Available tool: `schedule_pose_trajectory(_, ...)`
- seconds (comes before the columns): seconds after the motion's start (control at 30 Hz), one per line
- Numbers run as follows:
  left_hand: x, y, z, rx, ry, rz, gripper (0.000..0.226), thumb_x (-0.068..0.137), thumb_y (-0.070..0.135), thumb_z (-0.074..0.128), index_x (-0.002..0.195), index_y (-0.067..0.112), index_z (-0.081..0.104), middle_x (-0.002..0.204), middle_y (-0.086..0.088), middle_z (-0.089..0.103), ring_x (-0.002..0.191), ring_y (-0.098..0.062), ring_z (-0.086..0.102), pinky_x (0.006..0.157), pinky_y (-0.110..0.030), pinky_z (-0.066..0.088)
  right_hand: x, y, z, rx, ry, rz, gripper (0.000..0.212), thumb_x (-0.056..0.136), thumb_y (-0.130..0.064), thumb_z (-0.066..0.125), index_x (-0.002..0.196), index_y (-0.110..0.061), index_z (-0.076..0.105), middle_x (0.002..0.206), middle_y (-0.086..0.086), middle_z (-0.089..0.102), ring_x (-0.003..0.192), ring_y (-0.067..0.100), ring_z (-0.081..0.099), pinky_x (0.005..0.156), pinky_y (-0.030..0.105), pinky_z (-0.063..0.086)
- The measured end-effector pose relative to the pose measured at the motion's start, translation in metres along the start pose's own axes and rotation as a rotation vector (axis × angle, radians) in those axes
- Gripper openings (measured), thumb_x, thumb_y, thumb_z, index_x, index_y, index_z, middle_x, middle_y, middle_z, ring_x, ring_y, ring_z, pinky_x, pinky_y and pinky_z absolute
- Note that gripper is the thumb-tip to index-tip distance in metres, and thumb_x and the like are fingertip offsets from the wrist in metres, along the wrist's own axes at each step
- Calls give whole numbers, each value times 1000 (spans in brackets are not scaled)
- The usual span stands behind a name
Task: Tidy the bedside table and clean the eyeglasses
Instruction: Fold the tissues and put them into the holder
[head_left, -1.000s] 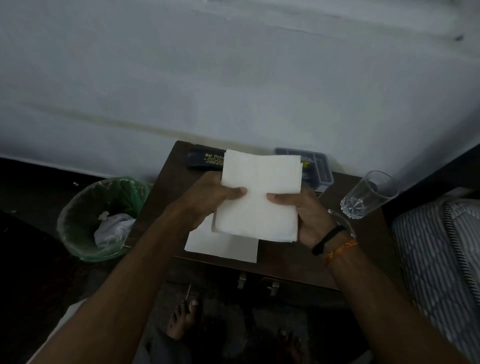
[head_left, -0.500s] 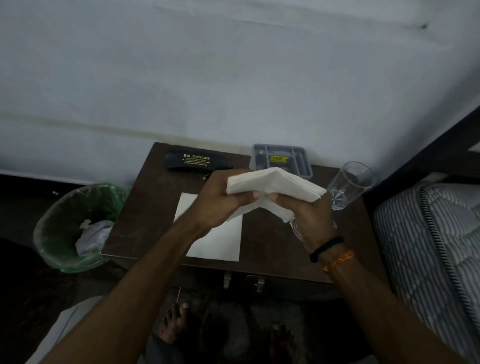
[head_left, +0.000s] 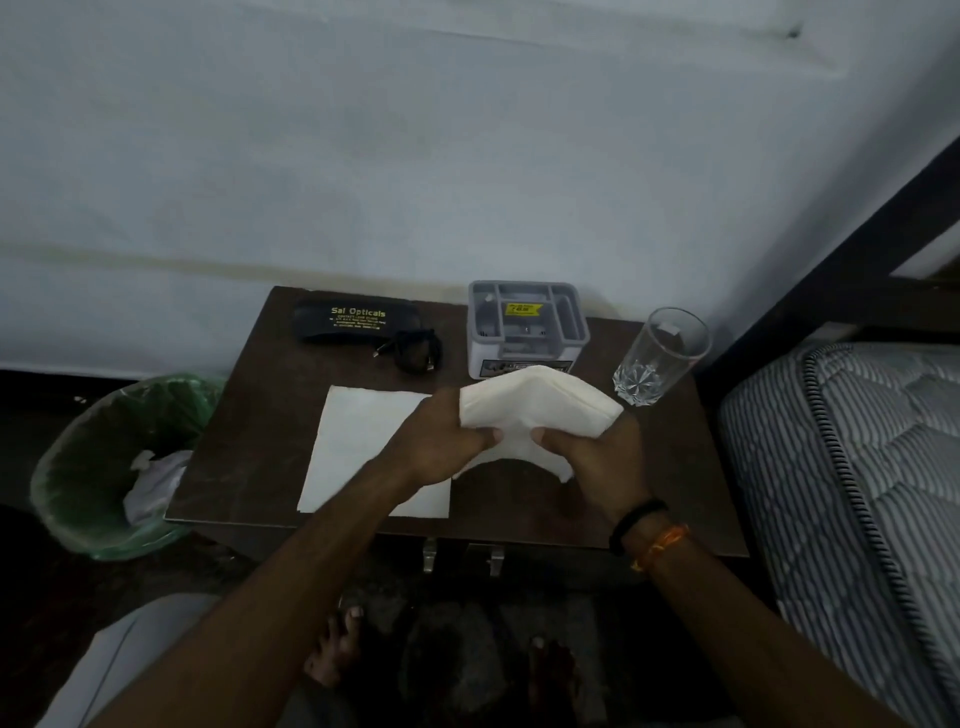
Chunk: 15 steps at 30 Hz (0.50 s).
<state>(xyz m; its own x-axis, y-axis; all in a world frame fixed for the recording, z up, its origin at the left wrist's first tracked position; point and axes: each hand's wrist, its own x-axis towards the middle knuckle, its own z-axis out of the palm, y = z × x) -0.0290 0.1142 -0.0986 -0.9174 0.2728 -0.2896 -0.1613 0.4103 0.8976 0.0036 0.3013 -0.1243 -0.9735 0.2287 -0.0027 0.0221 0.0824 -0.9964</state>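
— Tissue pinched in both hands, left hand and right hand, above bedside table. Eyeglasses?
— Lay at eleven o'clock, beside case. Best folded edge to edge, creased firmly, kept clear of glass at one o'clock.

Two tissues, one glass, one organizer, one case.

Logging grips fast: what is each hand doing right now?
Left hand: closed, pinching the folded white tissue at its left side.
Right hand: closed on the same tissue's right side.
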Motion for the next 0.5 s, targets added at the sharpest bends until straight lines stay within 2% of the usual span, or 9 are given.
schedule_pose_trajectory(0.17, 2, 6, -3, -22, 36, 71, 49, 84, 23, 73, 131, 21, 58, 120, -3, 66, 111, -20, 61, 95, -48, 53, 1, -7, 2, 40, 20, -32, 48, 71, 10, 79, 101, -26, 69, 101, -5, 73, 95, 7, 71, 83, 29, 59)
schedule_pose_trajectory(0.27, 2, 2, -4, -3, 21, 53, 53, 85, 15, 72, 134, 18, 53, 125, 1, 61, 114, -17, 57, 98, -43, 50, 2, 0, 5, -15, 16, 33, 48, 68, 8, 82, 104, -22, 68, 102, -1, 72, 97, 14, 69, 87, 41, 58)
schedule_pose_trajectory(0.33, 1, -2, -1, 55, 20, 0, 57, 85, 14, 72, 137, 16, 48, 125, 1, 56, 114, -16, 52, 97, -39, 49, 2, 4, 7, -26, -7, 76, 51, 67, 9, 82, 100, -27, 68, 100, -5, 72, 98, 15, 69, 88, 45, 57)
schedule_pose_trajectory(0.5, 1, 3, -11, -54, -15, 36, 51, 86, 11, 70, 134, 20, 53, 127, -2, 62, 117, -19, 57, 100, -48, 49, 8, -3, 3, 36, -70, 66, 52, 70, 13, 77, 101, -27, 69, 103, -4, 74, 97, 16, 71, 84, 43, 59)
